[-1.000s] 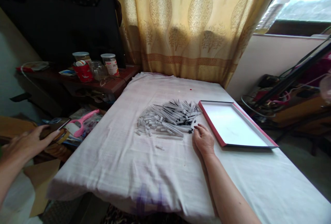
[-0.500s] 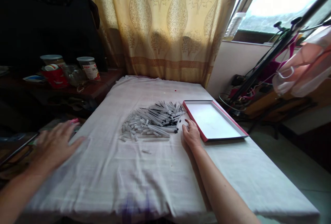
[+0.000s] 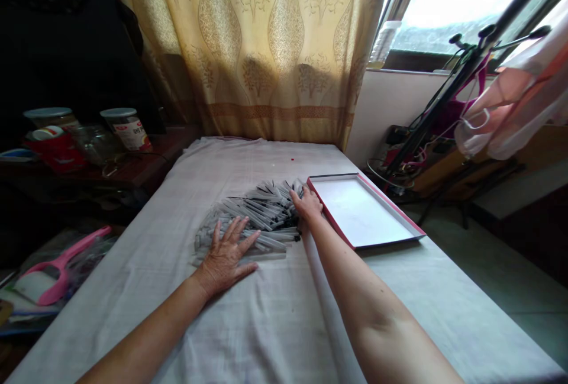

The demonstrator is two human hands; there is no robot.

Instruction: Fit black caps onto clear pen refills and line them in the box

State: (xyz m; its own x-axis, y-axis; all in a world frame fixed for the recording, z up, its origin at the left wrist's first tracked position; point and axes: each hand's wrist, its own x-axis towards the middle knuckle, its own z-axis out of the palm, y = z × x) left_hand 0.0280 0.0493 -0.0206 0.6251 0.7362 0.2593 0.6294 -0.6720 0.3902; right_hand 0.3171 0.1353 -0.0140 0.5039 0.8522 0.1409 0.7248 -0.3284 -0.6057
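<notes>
A heap of clear plastic tubes with black tips [image 3: 260,215] lies in the middle of a table under a white cloth [image 3: 275,307]. My left hand [image 3: 226,257] rests flat with spread fingers on the heap's near left edge, touching several tubes. My right hand [image 3: 306,203] lies open on the heap's right side, fingers reaching into the tubes. Just right of that hand sits a shallow red-rimmed tray with a white bottom [image 3: 361,209].
A dark side table at the left carries several jars [image 3: 126,128] and a red tin [image 3: 55,147]. A pink-handled tool [image 3: 57,265] lies lower left. A yellow curtain [image 3: 266,47] hangs behind; a stand with cloth [image 3: 510,106] fills the right.
My left hand came from the clutter at the left onto the table and now lies on the heap. My right hand slid forward to the heap's right side. The view swung right.
</notes>
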